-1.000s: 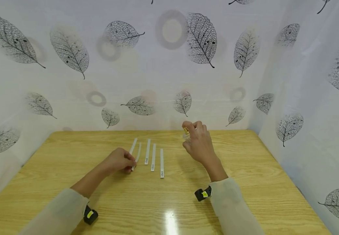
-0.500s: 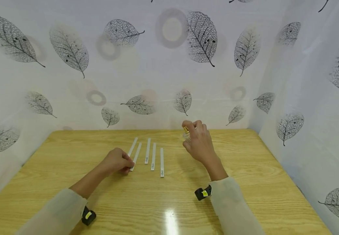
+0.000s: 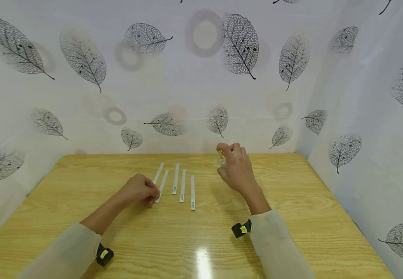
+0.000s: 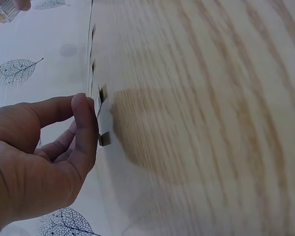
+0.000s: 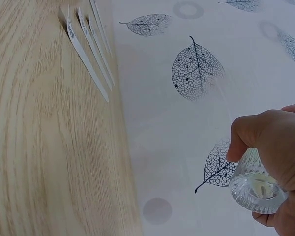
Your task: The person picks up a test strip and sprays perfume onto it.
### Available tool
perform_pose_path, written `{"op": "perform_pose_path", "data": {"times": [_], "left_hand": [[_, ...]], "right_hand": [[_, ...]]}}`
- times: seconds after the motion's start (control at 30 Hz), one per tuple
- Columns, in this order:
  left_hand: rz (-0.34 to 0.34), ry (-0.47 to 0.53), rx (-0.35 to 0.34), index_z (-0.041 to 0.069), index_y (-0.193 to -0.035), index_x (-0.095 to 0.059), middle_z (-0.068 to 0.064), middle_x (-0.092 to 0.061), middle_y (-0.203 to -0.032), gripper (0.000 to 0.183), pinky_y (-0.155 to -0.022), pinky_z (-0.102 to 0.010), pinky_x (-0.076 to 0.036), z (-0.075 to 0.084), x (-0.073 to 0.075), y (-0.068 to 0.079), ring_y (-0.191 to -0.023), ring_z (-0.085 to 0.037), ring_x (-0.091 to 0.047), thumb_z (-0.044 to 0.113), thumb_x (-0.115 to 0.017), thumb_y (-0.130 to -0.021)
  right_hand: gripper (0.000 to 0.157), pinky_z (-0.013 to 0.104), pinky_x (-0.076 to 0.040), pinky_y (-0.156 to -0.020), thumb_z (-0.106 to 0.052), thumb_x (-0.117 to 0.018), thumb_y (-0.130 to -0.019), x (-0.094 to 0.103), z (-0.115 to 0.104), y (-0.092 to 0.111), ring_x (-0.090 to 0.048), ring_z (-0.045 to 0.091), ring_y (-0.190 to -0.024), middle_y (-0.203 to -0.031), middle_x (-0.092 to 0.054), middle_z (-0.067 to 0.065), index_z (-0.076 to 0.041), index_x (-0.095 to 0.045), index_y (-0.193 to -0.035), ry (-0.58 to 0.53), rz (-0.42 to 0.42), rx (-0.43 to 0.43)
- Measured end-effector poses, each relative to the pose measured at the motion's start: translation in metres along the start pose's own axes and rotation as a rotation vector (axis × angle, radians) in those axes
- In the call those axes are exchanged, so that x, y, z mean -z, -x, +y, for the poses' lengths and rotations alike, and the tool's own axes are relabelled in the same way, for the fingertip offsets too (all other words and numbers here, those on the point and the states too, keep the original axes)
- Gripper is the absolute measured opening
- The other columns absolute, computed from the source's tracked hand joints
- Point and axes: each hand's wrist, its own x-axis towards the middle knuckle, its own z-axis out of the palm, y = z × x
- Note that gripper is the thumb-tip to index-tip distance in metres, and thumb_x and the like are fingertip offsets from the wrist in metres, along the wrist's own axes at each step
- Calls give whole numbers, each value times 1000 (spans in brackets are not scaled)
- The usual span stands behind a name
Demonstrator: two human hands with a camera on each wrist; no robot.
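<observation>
Though well apart from bottle [image 5: 256, 195] clamped in right hand [image 3: 237, 170], white strip [image 3: 163, 182] at left hand [image 3: 140, 190], pinch unclear.

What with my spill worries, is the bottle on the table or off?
Off: wrist views show the right grip holding the bottle clear of the table.

Five white strips [image 3: 192, 193] in all: two by the left hand [image 3: 140, 190], three between it and the right hand [image 3: 237, 169]. One glass bottle [image 5: 257, 189], in the right hand. Two hands, two pale sleeves [image 3: 277, 242], two black wrist cameras [image 3: 239, 229], one behind each hand. One counter [image 3: 159, 240] beneath both.
</observation>
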Motion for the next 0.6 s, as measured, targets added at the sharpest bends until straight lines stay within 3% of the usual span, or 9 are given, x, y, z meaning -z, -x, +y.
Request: {"op": "perform_pose_path", "data": {"times": [0.23, 0.6], "left_hand": [[0, 44, 12, -6, -92, -74, -11, -71, -73, 12, -62, -30, -57, 4, -4, -5, -62, -17, -66, 6, -71, -93], [3, 63, -37, -4, -88, -75, -10, -69, -66, 10, -56, -28, -55, 9, -19, -19, -56, -15, -64, 5, -74, -90]], "right_hand": [[66, 44, -41, -63, -1, -79, -79, 1, -1, 0, -47, 34, -81, -108, -50, 19, -23, -42, -130, -3, 10, 10], [64, 43, -39, -63, -1, -76, -80, 2, -1, 0, -46, 33, -80, -109, -50, 19, -23, -42, -129, -9, 1, 11]]}}
